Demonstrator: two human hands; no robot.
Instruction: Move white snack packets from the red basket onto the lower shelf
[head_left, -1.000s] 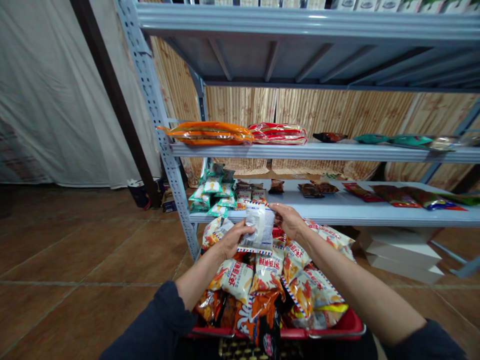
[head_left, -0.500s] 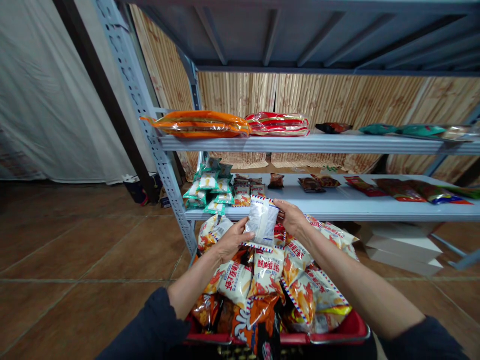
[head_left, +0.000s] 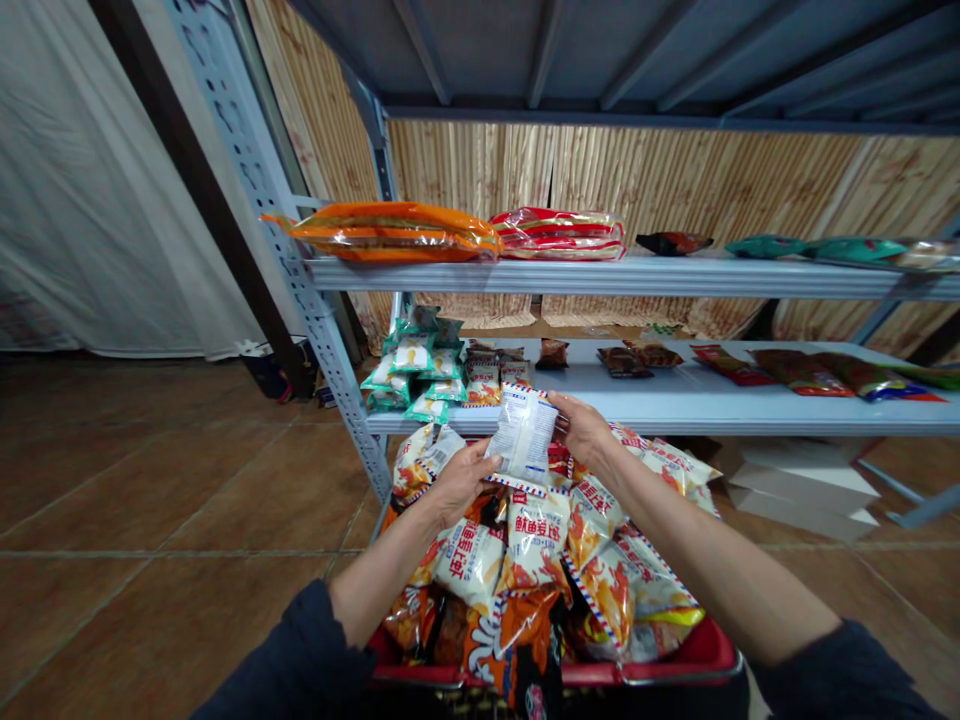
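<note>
Between both hands is a white snack bag (head_left: 523, 437) with a striped edge, its printed back facing me. My left hand (head_left: 463, 484) grips its lower left side, thumb on the front. My right hand (head_left: 582, 426) holds the upper right corner, with some fingers hidden behind the bag. Just below lies a red basket (head_left: 679, 655) heaped with white and orange snack bags (head_left: 536, 535). Past the held bag, similar small bags (head_left: 482, 380) stand on the lower shelf (head_left: 705, 405), beside a stack of green-and-white packets (head_left: 415, 355).
On the upper shelf (head_left: 675, 277) lie orange packs (head_left: 390, 232), red packs (head_left: 559, 235) and several dark and teal ones. Brown packets (head_left: 626, 362) and flat colourful bags (head_left: 802, 372) lie on the lower shelf. White boxes (head_left: 799, 480) sit beneath it. A perforated post (head_left: 259, 180) rises at left.
The view has shifted slightly, and the shelves sit a little higher in the picture. Both hands keep hold of the snack bag, which is tilted a little more.
</note>
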